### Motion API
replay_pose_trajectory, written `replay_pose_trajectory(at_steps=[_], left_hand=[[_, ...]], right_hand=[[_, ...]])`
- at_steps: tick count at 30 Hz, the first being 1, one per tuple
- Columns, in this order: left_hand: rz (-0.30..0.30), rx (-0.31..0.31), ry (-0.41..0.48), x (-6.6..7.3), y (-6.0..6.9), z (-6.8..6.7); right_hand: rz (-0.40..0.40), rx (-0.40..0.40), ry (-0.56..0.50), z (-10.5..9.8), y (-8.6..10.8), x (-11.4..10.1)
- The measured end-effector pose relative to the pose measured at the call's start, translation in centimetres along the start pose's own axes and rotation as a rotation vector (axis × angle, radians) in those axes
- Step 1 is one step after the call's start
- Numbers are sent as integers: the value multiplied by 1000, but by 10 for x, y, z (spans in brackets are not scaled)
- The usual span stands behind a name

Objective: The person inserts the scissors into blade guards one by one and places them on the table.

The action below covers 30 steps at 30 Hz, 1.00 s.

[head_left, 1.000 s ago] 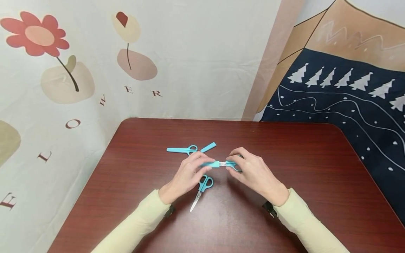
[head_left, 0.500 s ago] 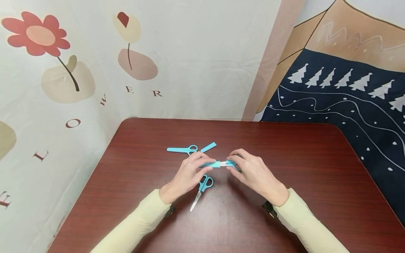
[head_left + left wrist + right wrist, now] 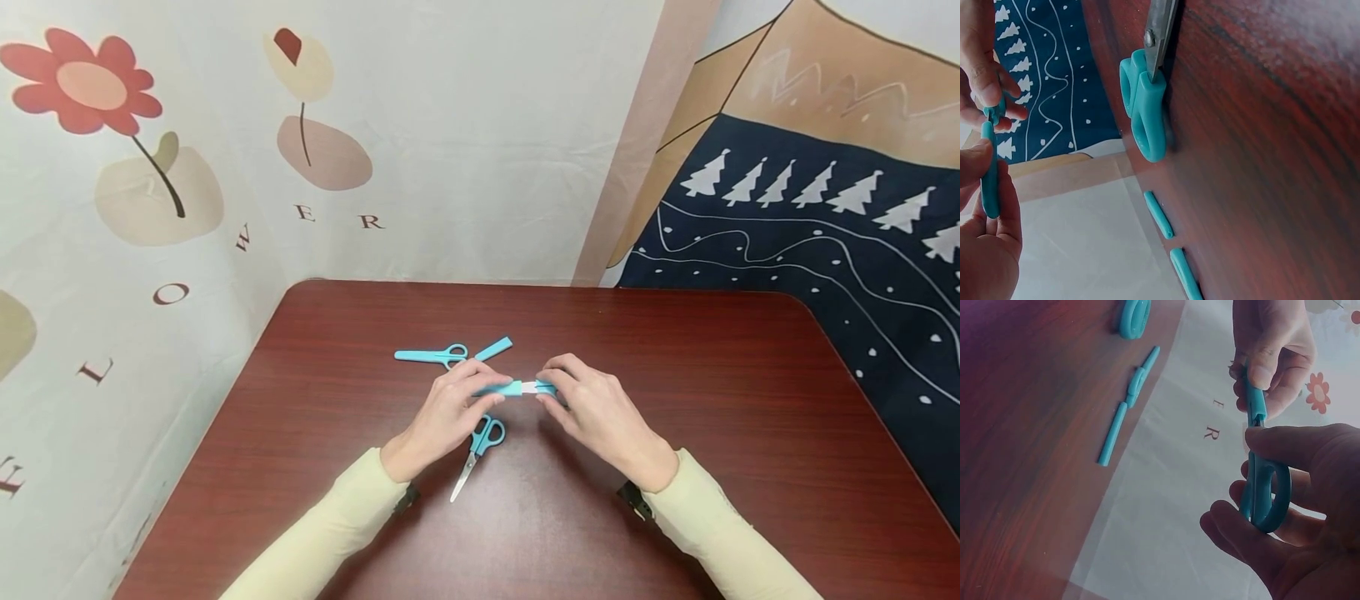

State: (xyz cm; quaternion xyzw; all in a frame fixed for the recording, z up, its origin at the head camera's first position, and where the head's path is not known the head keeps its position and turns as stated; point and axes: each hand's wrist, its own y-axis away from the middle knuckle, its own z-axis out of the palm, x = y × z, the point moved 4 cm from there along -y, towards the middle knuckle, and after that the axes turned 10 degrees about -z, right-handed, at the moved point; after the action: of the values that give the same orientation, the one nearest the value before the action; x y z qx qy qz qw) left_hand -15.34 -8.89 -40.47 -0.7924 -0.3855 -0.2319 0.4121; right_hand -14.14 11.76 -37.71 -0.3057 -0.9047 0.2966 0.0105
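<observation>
Over the table my left hand [image 3: 447, 410] pinches a turquoise blade sheath [image 3: 511, 388] between thumb and fingers. Opposite it, my right hand [image 3: 600, 412] holds a pair of scissors [image 3: 1264, 487] by the turquoise handle. A short stretch of metal blade shows between sheath and handle; the rest of the blade is inside the sheath. Below the left hand, a second pair of scissors [image 3: 483, 442] lies with its blades bare, also large in the left wrist view. Farther back rests a third pair of scissors [image 3: 429, 356], its blades covered by a sheath.
A loose turquoise sheath [image 3: 494, 348] lies beside the covered scissors. All rest on a dark red wooden table [image 3: 720, 358] with rounded far corners. A pale printed cloth [image 3: 480, 167] and a dark blue tree-patterned cloth [image 3: 787, 242] hang behind it.
The right hand has shifted very slightly, and less of the handle loops shows in the head view. The left hand and the things on the table look unmoved.
</observation>
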Motion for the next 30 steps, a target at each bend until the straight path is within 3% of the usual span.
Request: replay_pose_trajectory(at_steps=[30], left_hand=[[-35,-26,0,-4,1,3]], right_hand=[[-37,10,33,13,0,-4]])
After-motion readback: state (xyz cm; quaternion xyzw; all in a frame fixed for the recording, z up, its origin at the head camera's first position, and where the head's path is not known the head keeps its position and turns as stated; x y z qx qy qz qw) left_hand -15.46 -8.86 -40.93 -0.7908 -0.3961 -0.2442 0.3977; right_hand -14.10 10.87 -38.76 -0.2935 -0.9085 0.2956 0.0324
